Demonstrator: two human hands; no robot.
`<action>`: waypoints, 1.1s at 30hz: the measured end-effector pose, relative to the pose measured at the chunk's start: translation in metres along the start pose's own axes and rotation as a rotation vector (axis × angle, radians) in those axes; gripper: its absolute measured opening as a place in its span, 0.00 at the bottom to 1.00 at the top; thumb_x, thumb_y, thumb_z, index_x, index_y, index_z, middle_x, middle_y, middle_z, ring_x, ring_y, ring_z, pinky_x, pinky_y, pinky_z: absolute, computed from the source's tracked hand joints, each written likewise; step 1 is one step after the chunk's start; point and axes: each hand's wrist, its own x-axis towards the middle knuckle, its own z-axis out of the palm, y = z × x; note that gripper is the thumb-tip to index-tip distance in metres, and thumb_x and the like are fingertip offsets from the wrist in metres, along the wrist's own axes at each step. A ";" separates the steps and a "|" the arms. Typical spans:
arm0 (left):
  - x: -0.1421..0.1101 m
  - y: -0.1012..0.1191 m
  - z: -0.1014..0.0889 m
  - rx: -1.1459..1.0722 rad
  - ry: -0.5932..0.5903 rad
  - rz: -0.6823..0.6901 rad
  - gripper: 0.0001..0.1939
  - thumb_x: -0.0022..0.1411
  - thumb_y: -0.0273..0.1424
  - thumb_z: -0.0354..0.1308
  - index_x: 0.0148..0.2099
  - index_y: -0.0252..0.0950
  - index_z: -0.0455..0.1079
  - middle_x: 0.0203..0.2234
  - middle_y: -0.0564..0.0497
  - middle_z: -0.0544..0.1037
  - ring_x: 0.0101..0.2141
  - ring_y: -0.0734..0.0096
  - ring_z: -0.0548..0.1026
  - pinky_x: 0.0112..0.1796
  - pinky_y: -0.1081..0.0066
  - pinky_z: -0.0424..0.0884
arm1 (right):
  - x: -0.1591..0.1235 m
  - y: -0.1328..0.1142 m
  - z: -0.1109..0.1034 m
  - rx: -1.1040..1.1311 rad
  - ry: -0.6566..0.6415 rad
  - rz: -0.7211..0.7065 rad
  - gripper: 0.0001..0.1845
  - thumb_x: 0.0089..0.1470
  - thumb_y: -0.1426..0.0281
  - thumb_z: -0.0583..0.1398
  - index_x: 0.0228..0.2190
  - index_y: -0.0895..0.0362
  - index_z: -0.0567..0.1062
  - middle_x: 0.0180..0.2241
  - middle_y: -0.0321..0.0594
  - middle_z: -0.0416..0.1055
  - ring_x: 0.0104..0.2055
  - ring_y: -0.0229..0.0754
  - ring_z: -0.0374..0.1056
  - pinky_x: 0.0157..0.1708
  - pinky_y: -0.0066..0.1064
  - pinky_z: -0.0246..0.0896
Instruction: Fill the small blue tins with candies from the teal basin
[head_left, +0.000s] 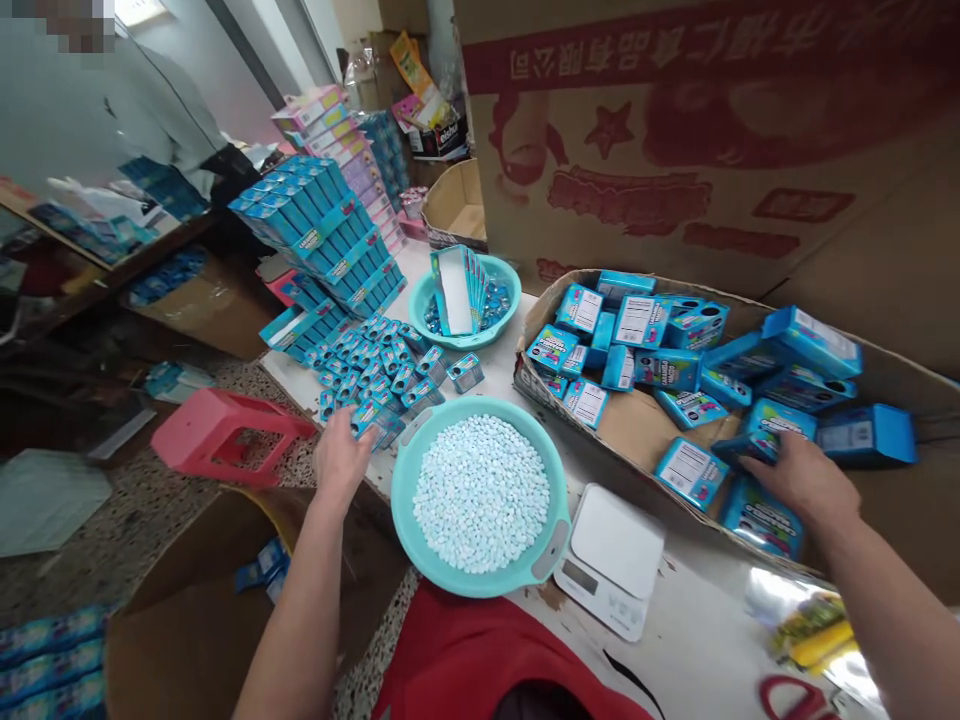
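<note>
My left hand (342,455) reaches to the near edge of a cluster of small clear containers with blue tops (375,360). Its thumb and fingers close around one container (365,414) there. Over the shallow cardboard tray (626,425) on the right, my right hand (810,482) grips a blue printed box (754,446); its fingertips are partly hidden. Many similar blue boxes (641,320) lie loosely in that tray. Between my hands stands a turquoise basin (405,500) full of small pale-blue candies (480,495).
A white digital scale (615,560) sits beside the basin. Behind are another turquoise bowl (502,275) with folded cartons, and stacked blue display boxes (322,230). A red stool (225,435) and an open carton (172,600) stand left. Red scissors (795,695) lie front right. A person (150,90) is at far left.
</note>
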 end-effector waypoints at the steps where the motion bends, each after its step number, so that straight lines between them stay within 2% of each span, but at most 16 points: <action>1: -0.001 -0.010 0.008 0.037 -0.049 -0.010 0.23 0.57 0.37 0.55 0.54 0.36 0.64 0.46 0.42 0.71 0.46 0.53 0.70 0.42 0.61 0.67 | -0.001 -0.001 -0.003 0.001 -0.010 0.006 0.10 0.52 0.60 0.58 0.34 0.52 0.66 0.37 0.53 0.69 0.39 0.60 0.69 0.27 0.42 0.59; 4: -0.002 -0.026 0.040 0.081 -0.148 -0.009 0.22 0.57 0.37 0.55 0.54 0.37 0.65 0.45 0.42 0.70 0.45 0.53 0.70 0.42 0.62 0.67 | -0.007 -0.007 -0.018 0.037 -0.015 0.115 0.15 0.50 0.55 0.58 0.33 0.52 0.66 0.36 0.54 0.69 0.40 0.62 0.69 0.27 0.43 0.59; 6: 0.000 -0.029 0.062 0.095 -0.136 -0.001 0.21 0.58 0.37 0.55 0.53 0.37 0.66 0.45 0.41 0.69 0.47 0.51 0.67 0.43 0.61 0.66 | -0.016 -0.011 -0.032 0.154 0.078 0.238 0.21 0.47 0.52 0.59 0.38 0.52 0.67 0.37 0.55 0.69 0.42 0.62 0.68 0.31 0.45 0.61; 8: 0.002 -0.029 0.077 0.096 -0.091 0.015 0.21 0.58 0.36 0.55 0.53 0.37 0.68 0.45 0.40 0.67 0.49 0.50 0.64 0.45 0.59 0.65 | -0.029 -0.016 -0.046 0.385 0.231 0.358 0.29 0.42 0.53 0.63 0.44 0.53 0.67 0.39 0.55 0.69 0.44 0.61 0.67 0.36 0.46 0.62; 10: 0.003 -0.027 0.082 0.067 -0.039 0.053 0.20 0.58 0.35 0.55 0.52 0.36 0.68 0.45 0.39 0.67 0.50 0.50 0.63 0.47 0.58 0.64 | -0.044 -0.021 -0.057 0.755 0.327 0.430 0.35 0.36 0.57 0.66 0.47 0.54 0.67 0.42 0.51 0.69 0.43 0.57 0.68 0.36 0.44 0.64; 11: 0.001 -0.025 0.082 0.040 -0.001 0.076 0.19 0.59 0.34 0.54 0.52 0.35 0.68 0.44 0.39 0.67 0.49 0.51 0.63 0.48 0.58 0.63 | -0.053 -0.024 -0.060 0.965 0.314 0.442 0.35 0.33 0.59 0.67 0.46 0.53 0.68 0.42 0.49 0.70 0.41 0.55 0.69 0.35 0.42 0.65; 13: -0.008 -0.020 0.078 -0.040 0.101 0.120 0.18 0.61 0.35 0.52 0.51 0.34 0.68 0.44 0.39 0.67 0.49 0.54 0.64 0.50 0.57 0.61 | -0.073 -0.033 -0.063 1.313 0.199 0.422 0.32 0.29 0.62 0.68 0.42 0.51 0.72 0.41 0.43 0.70 0.36 0.48 0.69 0.30 0.37 0.66; 15: -0.026 -0.009 0.077 -0.150 0.148 0.196 0.17 0.63 0.37 0.48 0.50 0.34 0.68 0.44 0.40 0.69 0.49 0.57 0.65 0.52 0.59 0.60 | -0.098 -0.044 -0.061 1.482 0.061 0.406 0.28 0.27 0.61 0.70 0.37 0.51 0.74 0.39 0.40 0.71 0.33 0.44 0.68 0.28 0.33 0.66; 17: -0.053 0.006 0.082 -0.222 0.041 0.313 0.18 0.64 0.38 0.46 0.50 0.35 0.67 0.45 0.41 0.70 0.50 0.59 0.65 0.52 0.60 0.60 | -0.124 -0.060 -0.055 1.546 -0.073 0.382 0.27 0.27 0.57 0.71 0.34 0.52 0.76 0.38 0.40 0.73 0.33 0.44 0.69 0.31 0.33 0.68; 19: -0.082 0.024 0.094 -0.194 -0.143 0.356 0.19 0.63 0.40 0.48 0.52 0.37 0.66 0.49 0.41 0.69 0.52 0.57 0.64 0.52 0.58 0.60 | -0.148 -0.076 -0.047 1.603 -0.267 0.268 0.30 0.29 0.52 0.70 0.37 0.52 0.76 0.39 0.42 0.74 0.36 0.47 0.71 0.36 0.37 0.69; 22: -0.116 0.050 0.111 -0.098 -0.283 0.221 0.23 0.62 0.44 0.49 0.54 0.37 0.65 0.52 0.40 0.66 0.53 0.50 0.62 0.50 0.52 0.59 | -0.175 -0.097 -0.033 1.674 -0.580 0.035 0.42 0.26 0.54 0.72 0.46 0.51 0.72 0.43 0.43 0.73 0.42 0.53 0.71 0.44 0.45 0.66; 24: -0.129 0.066 0.118 -0.092 -0.326 0.190 0.24 0.61 0.46 0.49 0.53 0.38 0.66 0.50 0.39 0.67 0.51 0.49 0.63 0.48 0.52 0.61 | -0.185 -0.107 -0.024 1.678 -0.689 -0.057 0.47 0.23 0.61 0.74 0.50 0.50 0.69 0.46 0.43 0.72 0.46 0.52 0.69 0.48 0.45 0.63; 26: -0.137 0.080 0.120 -0.115 -0.355 0.232 0.23 0.60 0.47 0.50 0.50 0.38 0.68 0.45 0.41 0.69 0.47 0.51 0.66 0.46 0.55 0.63 | -0.190 -0.114 -0.015 1.621 -0.695 -0.089 0.47 0.25 0.66 0.74 0.50 0.49 0.67 0.47 0.42 0.70 0.47 0.50 0.69 0.49 0.44 0.63; 30: -0.145 0.098 0.121 -0.213 -0.420 0.290 0.16 0.59 0.42 0.53 0.43 0.39 0.71 0.39 0.44 0.71 0.42 0.56 0.69 0.40 0.62 0.65 | -0.190 -0.127 -0.002 1.411 -0.519 -0.178 0.41 0.26 0.66 0.74 0.45 0.50 0.69 0.48 0.43 0.63 0.40 0.47 0.69 0.39 0.40 0.69; 33: -0.141 0.099 0.123 -0.455 -0.486 0.143 0.09 0.54 0.38 0.57 0.36 0.40 0.72 0.34 0.48 0.73 0.39 0.59 0.71 0.38 0.66 0.65 | -0.187 -0.135 0.002 1.330 -0.456 -0.265 0.40 0.24 0.66 0.74 0.45 0.50 0.70 0.49 0.43 0.57 0.38 0.46 0.68 0.34 0.39 0.71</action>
